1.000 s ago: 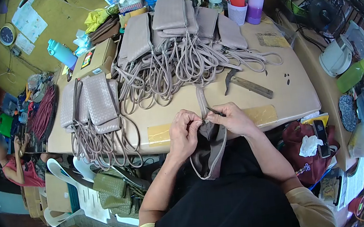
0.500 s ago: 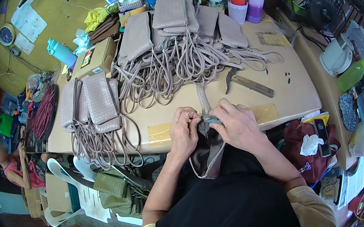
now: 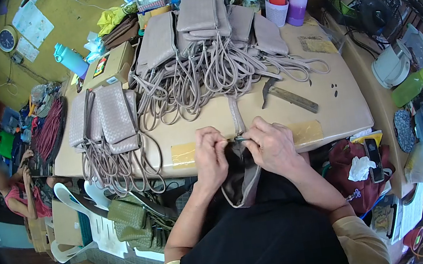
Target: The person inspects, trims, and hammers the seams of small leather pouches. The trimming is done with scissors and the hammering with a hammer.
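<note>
At the table's front edge, a taupe pouch (image 3: 251, 186) is held with its mouth gaping, so its dark lining shows. My left hand (image 3: 210, 156) pinches the pouch's upper left edge between thumb and fingers. Opposite it, my right hand (image 3: 273, 148) is closed at the upper right edge, by a small greyish-green thing too covered by the fingers to name. From between the hands a taupe strap (image 3: 235, 114) runs away across the table. Beyond my right hand lies a hammer (image 3: 292, 99) with a wooden handle.
Stacked taupe pouches (image 3: 156, 40) with looped straps cover the table's far side. Woven pouches (image 3: 117, 112) lie at left. Green pouches (image 3: 129, 215) rest on a white chair (image 3: 105, 234). A maroon bag (image 3: 342, 168) is at right. Another person (image 3: 16, 192) sits far left.
The pouch's mouth has spread wider, showing more lining. My hands have shifted slightly, and the greyish-green thing by my right fingers now shows less.
</note>
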Motion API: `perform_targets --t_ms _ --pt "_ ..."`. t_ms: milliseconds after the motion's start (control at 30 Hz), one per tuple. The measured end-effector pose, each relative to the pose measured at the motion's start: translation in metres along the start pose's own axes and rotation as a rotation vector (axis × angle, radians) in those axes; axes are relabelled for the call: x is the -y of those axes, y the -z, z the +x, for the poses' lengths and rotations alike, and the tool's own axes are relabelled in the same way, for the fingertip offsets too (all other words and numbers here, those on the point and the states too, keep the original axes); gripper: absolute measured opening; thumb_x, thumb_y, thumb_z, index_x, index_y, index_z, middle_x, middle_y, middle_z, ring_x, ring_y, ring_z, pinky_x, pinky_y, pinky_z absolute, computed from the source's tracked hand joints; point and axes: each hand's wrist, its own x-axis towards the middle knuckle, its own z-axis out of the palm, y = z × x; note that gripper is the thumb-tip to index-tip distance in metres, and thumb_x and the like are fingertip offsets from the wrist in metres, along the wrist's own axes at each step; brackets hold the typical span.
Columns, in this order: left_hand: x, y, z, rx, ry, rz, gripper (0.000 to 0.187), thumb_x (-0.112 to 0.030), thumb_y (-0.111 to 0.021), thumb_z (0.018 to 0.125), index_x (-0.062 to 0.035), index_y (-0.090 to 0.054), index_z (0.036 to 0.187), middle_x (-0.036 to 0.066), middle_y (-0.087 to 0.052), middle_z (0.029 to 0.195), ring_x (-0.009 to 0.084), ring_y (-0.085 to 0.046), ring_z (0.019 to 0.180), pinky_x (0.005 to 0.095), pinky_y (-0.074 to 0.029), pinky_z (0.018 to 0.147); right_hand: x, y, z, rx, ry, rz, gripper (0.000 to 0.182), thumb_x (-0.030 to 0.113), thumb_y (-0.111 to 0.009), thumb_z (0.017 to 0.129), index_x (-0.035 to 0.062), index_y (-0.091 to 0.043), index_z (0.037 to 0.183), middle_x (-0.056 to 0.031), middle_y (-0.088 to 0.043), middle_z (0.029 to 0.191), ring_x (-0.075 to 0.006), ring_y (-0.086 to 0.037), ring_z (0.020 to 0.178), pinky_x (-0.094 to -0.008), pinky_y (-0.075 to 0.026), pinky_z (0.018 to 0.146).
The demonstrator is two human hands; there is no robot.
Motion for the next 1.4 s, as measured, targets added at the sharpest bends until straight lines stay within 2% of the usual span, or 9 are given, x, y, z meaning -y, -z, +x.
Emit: perform_targets --t_ms 233,300,400,600,833,1033,1100,1133,1400 --pt "0.030 0.011 -0.006 -0.137 0.486 -0.508 0.014 -0.014 -0.054 0.094 -0.0005 -0.051 0.088 0.012 -0.052 0.090 0.0225 -0.051 0.085 0.0327 -0.045 0.076 0.002 0.010 0.003 0.020 -0.124 0.061 0.022 0.010 -0.072 0.073 0.0063 -0.065 0.093 -0.0078 -0.054 0.083 -0.0280 -0.061 0.075 -0.0385 -0.048 0.066" --pt "0.043 0.019 -0.008 -0.157 0.304 -0.081 0.030 -0.031 -0.049 0.098 -0.0013 -0.055 0.096 0.008 -0.055 0.100 0.0153 -0.055 0.091 0.0308 -0.044 0.086 -0.004 0.009 0.003 0.011 -0.193 0.103 0.022 0.009 -0.071 0.074 0.0052 -0.065 0.095 -0.0081 -0.054 0.083 -0.0260 -0.061 0.076 -0.0370 -0.049 0.067" --pt "0.020 0.031 0.001 0.261 0.333 -0.349 0.053 -0.038 -0.066 0.086 -0.0006 -0.054 0.120 0.009 -0.060 0.110 0.0161 -0.055 0.104 0.0321 -0.041 0.091 -0.026 -0.007 0.000 0.210 -0.322 0.431 0.026 0.013 -0.072 0.076 0.0044 -0.066 0.099 -0.0114 -0.054 0.085 -0.0292 -0.060 0.080 -0.0383 -0.047 0.073" --pt "0.012 0.006 -0.002 0.307 0.585 -0.618 0.045 0.000 -0.067 0.084 -0.0001 -0.049 0.126 0.005 -0.068 0.093 0.0090 -0.059 0.086 0.0227 -0.045 0.079 -0.015 -0.005 -0.001 0.009 -0.059 0.235 0.025 0.005 -0.070 0.072 0.0053 -0.066 0.097 -0.0078 -0.055 0.082 -0.0278 -0.060 0.070 -0.0367 -0.048 0.065" --pt "0.007 0.018 0.015 0.452 0.669 -0.803 0.043 0.000 -0.066 0.084 0.0005 -0.049 0.123 0.006 -0.069 0.090 0.0064 -0.059 0.079 0.0194 -0.044 0.075 -0.020 0.004 0.008 0.100 0.283 0.000 0.026 -0.006 -0.062 0.064 0.0054 -0.064 0.088 -0.0092 -0.055 0.082 -0.0266 -0.060 0.068 -0.0363 -0.047 0.059" --pt "0.010 0.021 0.021 0.459 0.707 -1.076 0.044 -0.005 -0.071 0.082 -0.0009 -0.047 0.119 0.002 -0.066 0.082 0.0044 -0.057 0.071 0.0165 -0.041 0.067 -0.040 -0.028 0.009 -0.039 -0.159 0.964 0.004 0.000 -0.062 0.083 0.0024 -0.060 0.081 -0.0005 -0.053 0.076 -0.0129 -0.051 0.057 -0.0294 -0.039 0.050" --pt "0.010 0.023 0.021 0.409 0.749 -1.123 0.049 -0.009 -0.076 0.078 -0.0012 -0.048 0.118 0.002 -0.066 0.079 0.0062 -0.058 0.069 0.0174 -0.041 0.066 -0.049 -0.022 0.005 -0.072 -0.673 1.722 0.015 0.006 -0.062 0.089 0.0040 -0.058 0.075 0.0031 -0.051 0.075 -0.0044 -0.043 0.057 -0.0235 -0.032 0.049" --pt "0.010 0.024 0.021 0.405 0.748 -1.121 0.049 -0.009 -0.076 0.078 -0.0012 -0.048 0.118 0.002 -0.066 0.079 0.0062 -0.058 0.069 0.0174 -0.041 0.066 -0.055 -0.017 0.006 0.012 -0.436 1.818 0.014 0.007 -0.064 0.087 0.0056 -0.057 0.075 0.0025 -0.051 0.073 -0.0024 -0.040 0.056 -0.0202 -0.028 0.050" --pt "0.000 0.025 0.022 0.363 0.672 -0.978 0.049 -0.008 -0.074 0.080 -0.0013 -0.045 0.119 0.001 -0.064 0.076 0.0059 -0.057 0.070 0.0181 -0.042 0.066 -0.003 0.021 0.008 0.031 -0.058 0.439 0.009 0.004 -0.072 0.072 0.0050 -0.065 0.078 -0.0063 -0.056 0.081 -0.0196 -0.059 0.070 -0.0323 -0.048 0.063"
